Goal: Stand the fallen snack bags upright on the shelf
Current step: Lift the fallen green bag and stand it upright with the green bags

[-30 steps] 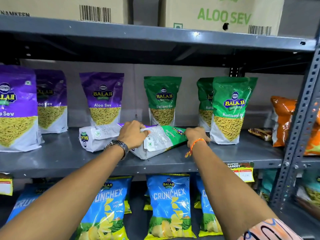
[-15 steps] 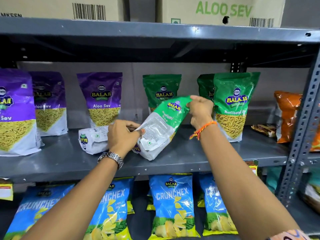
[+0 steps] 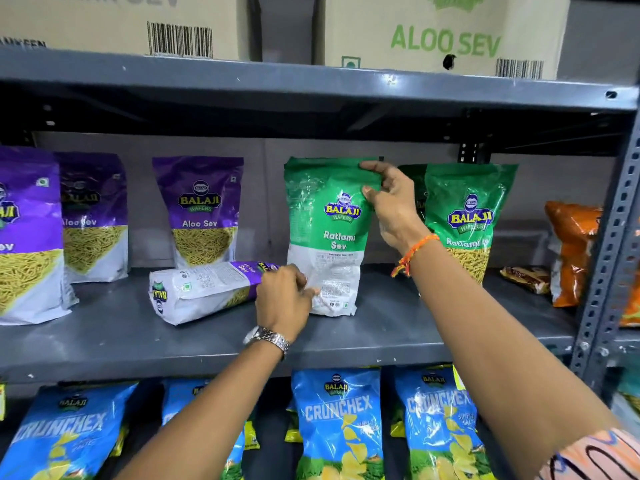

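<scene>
The green Ratlami Sev bag (image 3: 329, 237) is standing upright on the grey shelf (image 3: 398, 327). My right hand (image 3: 391, 206) is pinching its top corner, my left hand (image 3: 284, 299) gripping its bottom edge. Just left, a purple Aloo Sev bag (image 3: 204, 289) is lying flat.

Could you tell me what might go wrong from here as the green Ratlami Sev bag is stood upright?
1. The green Ratlami Sev bag is upright only under the grip of both hands: right hand at its top, left hand at its base. Letting go early may let it topple.
2. The fallen purple Aloo Sev bag lies right beside the left hand, so it could be nudged toward the shelf edge.
</scene>
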Available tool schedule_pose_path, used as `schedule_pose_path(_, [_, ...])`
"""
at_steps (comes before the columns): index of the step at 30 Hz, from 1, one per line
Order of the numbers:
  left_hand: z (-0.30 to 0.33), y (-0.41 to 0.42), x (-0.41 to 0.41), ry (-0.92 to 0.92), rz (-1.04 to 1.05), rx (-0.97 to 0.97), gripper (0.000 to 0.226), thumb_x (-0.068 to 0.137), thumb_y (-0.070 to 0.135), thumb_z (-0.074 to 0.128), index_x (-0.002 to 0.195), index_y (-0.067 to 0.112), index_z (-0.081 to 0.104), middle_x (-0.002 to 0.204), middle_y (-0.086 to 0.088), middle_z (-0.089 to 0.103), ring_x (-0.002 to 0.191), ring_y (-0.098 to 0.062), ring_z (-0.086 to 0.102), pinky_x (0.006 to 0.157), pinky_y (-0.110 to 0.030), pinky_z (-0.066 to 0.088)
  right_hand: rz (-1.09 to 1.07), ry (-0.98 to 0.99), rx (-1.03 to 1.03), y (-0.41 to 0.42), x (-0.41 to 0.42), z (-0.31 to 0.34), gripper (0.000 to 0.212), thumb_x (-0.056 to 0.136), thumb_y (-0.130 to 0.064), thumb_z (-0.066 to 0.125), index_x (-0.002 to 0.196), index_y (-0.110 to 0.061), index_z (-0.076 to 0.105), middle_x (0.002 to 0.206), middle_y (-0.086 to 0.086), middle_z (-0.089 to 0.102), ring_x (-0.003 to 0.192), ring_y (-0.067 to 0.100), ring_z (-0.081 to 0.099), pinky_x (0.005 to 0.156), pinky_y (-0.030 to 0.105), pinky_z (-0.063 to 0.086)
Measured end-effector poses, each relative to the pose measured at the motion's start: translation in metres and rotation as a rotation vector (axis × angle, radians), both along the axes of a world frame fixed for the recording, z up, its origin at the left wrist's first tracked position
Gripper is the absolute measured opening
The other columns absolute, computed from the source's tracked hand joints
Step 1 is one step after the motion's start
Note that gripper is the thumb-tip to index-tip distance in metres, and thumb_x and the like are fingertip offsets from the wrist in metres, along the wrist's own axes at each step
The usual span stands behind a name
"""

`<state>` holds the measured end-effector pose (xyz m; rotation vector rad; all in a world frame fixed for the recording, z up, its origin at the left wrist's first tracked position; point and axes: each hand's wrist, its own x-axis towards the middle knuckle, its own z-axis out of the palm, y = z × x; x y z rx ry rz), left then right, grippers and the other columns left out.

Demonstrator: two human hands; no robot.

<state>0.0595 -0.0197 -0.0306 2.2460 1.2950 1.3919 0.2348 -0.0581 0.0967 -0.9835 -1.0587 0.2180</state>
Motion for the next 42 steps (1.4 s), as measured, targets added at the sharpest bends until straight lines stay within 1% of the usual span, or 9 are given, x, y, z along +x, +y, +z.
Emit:
schedule_pose_path(5, [0.001, -0.004, 0.003, -0.145, -0.034, -0.159, 0.068, 0.063, 0.039, 0.092, 0.113, 0.008, 0.058, 0.114, -0.011, 0.066, 0.107, -0.031, 0.063, 0.089, -0.036, 0.053, 0.297, 0.368, 0.056, -0.018, 0.02, -0.024, 0.045, 0.078, 0.018, 0.037, 0.086, -0.021, 0.058, 0.097, -0.005, 0.077, 0.064, 0.012, 0.064, 0.058, 0.023, 0.043])
schedule_pose_path(10, [0.01, -0.013, 0.024, -0.347, -0.124, -0.321, 0.07, 0.083, 0.044, 0.075, 0.131, 0.001, 0.047, 0.136, -0.016, 0.053, 0.13, -0.033, 0.051, 0.109, -0.043, 0.043, 0.25, 0.006, -0.427, -0.009, 0.008, -0.087, 0.059, 0.071, 0.029, 0.031, 0.102, -0.009, 0.064, 0.095, 0.008, 0.075, 0.064, 0.017, 0.059, 0.05, 0.023, 0.036])
schedule_pose_path(18, [0.024, 0.011, 0.052, -0.574, -0.356, -0.592, 0.097, 0.08, 0.088, 0.031, 0.135, 0.012, 0.055, 0.137, -0.012, 0.063, 0.126, -0.031, 0.06, 0.109, -0.046, 0.046, 0.115, -0.12, -0.442, -0.023, -0.017, -0.131, 0.058, 0.077, 0.007, 0.051, 0.129, -0.018, 0.056, 0.121, 0.004, 0.073, 0.105, 0.016, 0.068, 0.092, 0.03, 0.055])
schedule_pose_path(22, [0.032, 0.026, 0.056, -0.825, -0.639, -0.813, 0.084, 0.092, 0.077, 0.019, 0.113, 0.017, 0.074, 0.109, -0.012, 0.08, 0.098, -0.026, 0.078, 0.084, -0.041, 0.063, 0.049, -0.138, -0.466, -0.028, -0.012, -0.136, 0.046, 0.07, -0.016, 0.066, 0.113, -0.033, 0.058, 0.104, -0.004, 0.068, 0.068, -0.003, 0.06, 0.06, 0.007, 0.045])
schedule_pose_path(26, [0.029, 0.025, 0.042, -0.9, -0.351, -0.625, 0.094, 0.081, 0.084, 0.03, 0.139, 0.015, 0.06, 0.148, -0.01, 0.06, 0.135, -0.027, 0.057, 0.115, -0.047, 0.042, 0.094, 0.003, -0.45, -0.016, 0.032, -0.114, 0.07, 0.071, 0.006, 0.083, 0.128, -0.018, 0.05, 0.104, -0.004, 0.06, 0.089, 0.01, 0.06, 0.069, 0.018, 0.049])
schedule_pose_path(30, [0.015, 0.003, 0.047, -0.799, -0.38, -0.486, 0.064, 0.083, 0.053, 0.064, 0.135, 0.017, 0.057, 0.132, 0.0, 0.069, 0.118, -0.015, 0.066, 0.096, -0.033, 0.051, 0.368, -0.105, -0.561, 0.008, 0.059, -0.099, 0.105, 0.074, 0.023, 0.073, 0.155, -0.019, 0.02, 0.111, -0.013, 0.055, 0.098, 0.001, 0.058, 0.066, 0.012, 0.055])
schedule_pose_path(33, [0.011, -0.006, 0.066, -0.788, -0.405, -0.456, 0.054, 0.085, 0.02, 0.076, 0.132, 0.014, 0.048, 0.131, -0.009, 0.068, 0.119, -0.026, 0.067, 0.103, -0.046, 0.053, 0.541, -0.109, -0.605, 0.022, 0.062, -0.098, 0.087, 0.077, 0.031, 0.063, 0.136, -0.027, 0.038, 0.111, -0.004, 0.066, 0.094, 0.004, 0.07, 0.073, 0.02, 0.06])
schedule_pose_path(37, [0.011, 0.003, 0.077, -0.818, -0.402, -0.45, 0.041, 0.09, 0.01, 0.071, 0.123, 0.014, 0.047, 0.129, -0.016, 0.067, 0.117, -0.032, 0.068, 0.1, -0.049, 0.055, 0.307, -0.2, -0.613, 0.024, 0.057, -0.11, 0.087, 0.069, 0.011, 0.084, 0.138, -0.009, 0.035, 0.111, -0.004, 0.064, 0.108, 0.015, 0.066, 0.1, 0.038, 0.056])
schedule_pose_path(42, [0.017, 0.021, 0.073, -0.705, -0.512, -0.5, 0.021, 0.095, 0.009, 0.065, 0.114, 0.017, 0.059, 0.095, 0.01, 0.081, 0.085, 0.004, 0.075, 0.079, -0.018, 0.061, -0.09, -0.298, -0.537, 0.013, 0.042, -0.124, 0.082, 0.056, -0.031, 0.094, 0.116, -0.023, 0.039, 0.127, 0.002, 0.064, 0.115, 0.023, 0.064, 0.099, 0.04, 0.053])
